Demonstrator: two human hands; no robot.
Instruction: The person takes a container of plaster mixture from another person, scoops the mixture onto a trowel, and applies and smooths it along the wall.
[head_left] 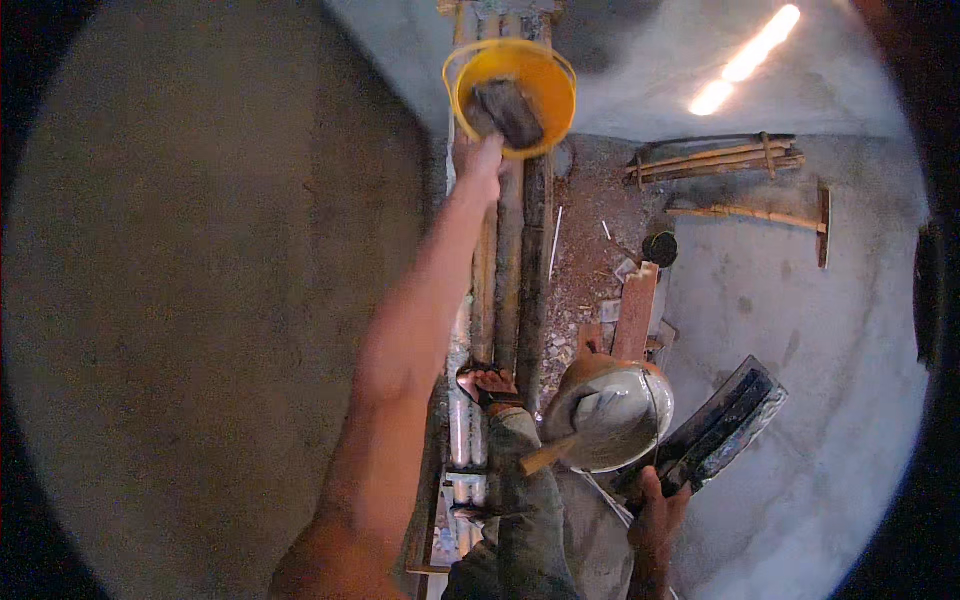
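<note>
As seen from the scaffold poles [510,270]:
Left hand [480,165]: closed — holding a brush [508,108] in the yellow bucket [545,75]
Right hand [658,515]: gripping a plastering board [725,425] — beside a mortar pan [612,415]

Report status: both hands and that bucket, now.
Left hand up at yellow bucket, brush inside. Right hand gripping flat trowel. Grey pan beside the trowel, poles below bucket.

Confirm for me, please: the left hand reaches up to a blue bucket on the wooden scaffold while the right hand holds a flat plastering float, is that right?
Not quite: the bucket is yellow-orange, not blue, as the head view shows. The rest stands: the left hand reaches up to it on the wooden scaffold, and the right hand holds the flat plastering float.
</note>
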